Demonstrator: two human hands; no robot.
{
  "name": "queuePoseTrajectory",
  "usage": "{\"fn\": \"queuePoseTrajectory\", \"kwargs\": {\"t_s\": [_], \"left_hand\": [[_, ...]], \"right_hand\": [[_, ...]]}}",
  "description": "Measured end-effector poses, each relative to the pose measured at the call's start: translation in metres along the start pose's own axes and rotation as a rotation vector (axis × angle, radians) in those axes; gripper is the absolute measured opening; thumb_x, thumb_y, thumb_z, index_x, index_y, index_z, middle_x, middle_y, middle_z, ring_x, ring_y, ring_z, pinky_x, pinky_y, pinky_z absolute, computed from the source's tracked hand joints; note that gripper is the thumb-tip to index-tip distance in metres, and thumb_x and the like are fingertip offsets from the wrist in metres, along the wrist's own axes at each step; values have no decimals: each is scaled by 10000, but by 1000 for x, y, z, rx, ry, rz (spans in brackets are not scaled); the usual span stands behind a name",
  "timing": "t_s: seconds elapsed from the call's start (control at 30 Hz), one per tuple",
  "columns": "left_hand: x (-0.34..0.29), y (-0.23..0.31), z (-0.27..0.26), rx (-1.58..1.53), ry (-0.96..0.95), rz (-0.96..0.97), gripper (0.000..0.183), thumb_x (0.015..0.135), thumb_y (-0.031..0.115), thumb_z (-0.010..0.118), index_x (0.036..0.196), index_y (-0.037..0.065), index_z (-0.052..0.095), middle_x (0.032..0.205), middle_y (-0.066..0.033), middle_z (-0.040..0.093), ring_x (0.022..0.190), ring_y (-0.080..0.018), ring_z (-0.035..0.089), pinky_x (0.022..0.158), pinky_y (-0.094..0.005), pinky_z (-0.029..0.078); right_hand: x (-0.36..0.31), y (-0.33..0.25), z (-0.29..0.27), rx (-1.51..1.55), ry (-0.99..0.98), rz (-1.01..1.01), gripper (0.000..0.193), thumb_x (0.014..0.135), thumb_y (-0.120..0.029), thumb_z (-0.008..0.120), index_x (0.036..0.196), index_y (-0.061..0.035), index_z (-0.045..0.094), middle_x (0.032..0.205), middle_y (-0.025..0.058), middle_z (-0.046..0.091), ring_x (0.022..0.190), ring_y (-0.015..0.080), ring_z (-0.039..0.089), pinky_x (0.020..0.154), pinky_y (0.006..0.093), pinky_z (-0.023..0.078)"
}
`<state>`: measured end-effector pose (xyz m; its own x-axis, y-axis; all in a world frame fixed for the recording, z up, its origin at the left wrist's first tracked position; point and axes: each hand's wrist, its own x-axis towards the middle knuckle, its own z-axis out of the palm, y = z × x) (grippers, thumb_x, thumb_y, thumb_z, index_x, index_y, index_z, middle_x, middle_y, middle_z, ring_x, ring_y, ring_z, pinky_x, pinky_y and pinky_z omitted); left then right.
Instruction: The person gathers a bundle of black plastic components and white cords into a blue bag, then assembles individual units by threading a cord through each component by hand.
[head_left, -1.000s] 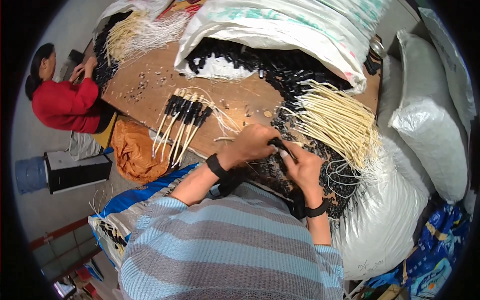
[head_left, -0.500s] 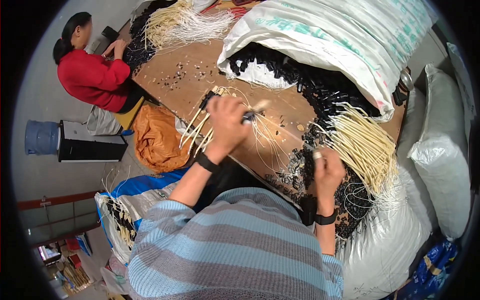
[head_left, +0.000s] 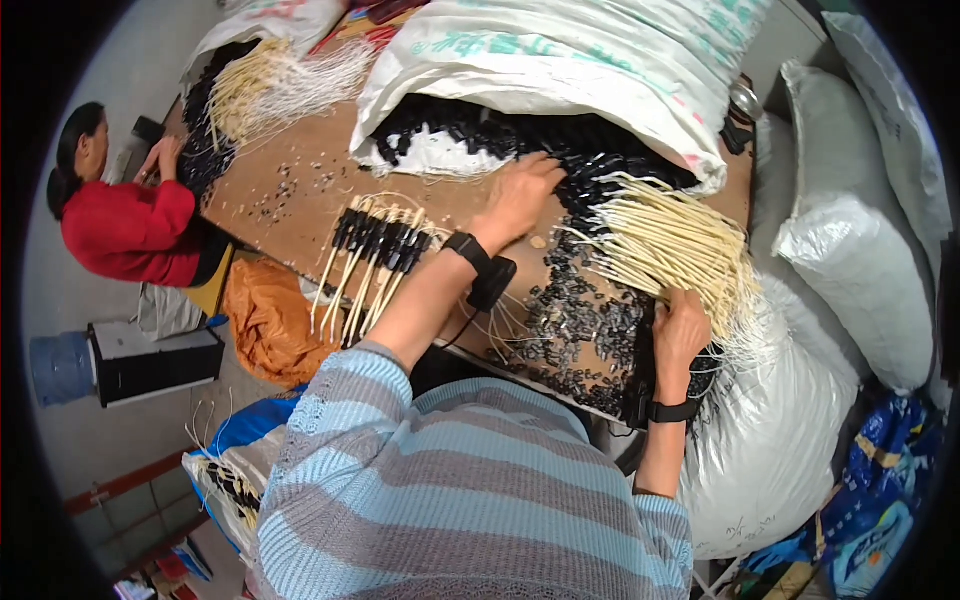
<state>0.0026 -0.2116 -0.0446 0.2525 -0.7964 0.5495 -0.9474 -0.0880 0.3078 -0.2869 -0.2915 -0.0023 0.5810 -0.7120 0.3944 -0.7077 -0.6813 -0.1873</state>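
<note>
My left hand (head_left: pixel 522 197) reaches to the edge of a heap of small black plastic pieces (head_left: pixel 585 165) at a sack's mouth. Its fingers are bent loosely and apart, and no held piece shows. On the right, my right hand (head_left: pixel 683 332) has its thumb and fingers closed on the lower edge of a bundle of cream-coloured cords (head_left: pixel 670 240) with white string ends; the fingertips are partly hidden. Left of my left forearm, several cords fitted with black pieces (head_left: pixel 385 238) lie side by side, overhanging the table's near edge.
A big white woven sack (head_left: pixel 570 70) lies across the table (head_left: pixel 300 150). Small dark clips (head_left: pixel 590 330) are scattered near my right hand. A person in red (head_left: pixel 130 230) works at the far left. An orange bag (head_left: pixel 265 320) is beside the table; grey sacks (head_left: pixel 830 230) stand right.
My left hand has left the fitted cords and moved right and away to the black heap. My right hand has moved to the cord bundle. The whole view has shifted.
</note>
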Motion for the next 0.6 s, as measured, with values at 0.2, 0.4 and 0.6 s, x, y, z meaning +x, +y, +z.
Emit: {"fn": "queuePoseTrajectory", "kwargs": {"t_s": [0.2, 0.4, 0.6], "left_hand": [[-27, -7, 5, -36, -116, -48, 392, 645, -11, 696, 1030, 61, 686, 1034, -82, 686, 987, -287, 591, 825, -402, 491], [-50, 26, -29, -375, -239, -311, 364, 757, 37, 600, 1118, 40, 641, 1018, -129, 684, 939, -299, 627, 845, -375, 497], [-68, 34, -34, -677, -318, -290, 421, 797, 50, 511, 1212, 24, 576, 1097, -150, 653, 980, -272, 621, 873, -339, 481]], "right_hand": [[-8, 11, 0, 65, -115, -64, 113, 691, -31, 707, 777, -49, 637, 844, 114, 619, 759, 327, 592, 653, 411, 436], [4, -15, -6, 307, -73, -338, 193, 778, -51, 675, 967, -79, 648, 812, 73, 622, 753, 274, 579, 735, 349, 413], [-13, -40, 2, 451, -178, -211, 208, 811, -77, 671, 1015, -109, 691, 665, 102, 561, 573, 274, 578, 513, 357, 446]]}}
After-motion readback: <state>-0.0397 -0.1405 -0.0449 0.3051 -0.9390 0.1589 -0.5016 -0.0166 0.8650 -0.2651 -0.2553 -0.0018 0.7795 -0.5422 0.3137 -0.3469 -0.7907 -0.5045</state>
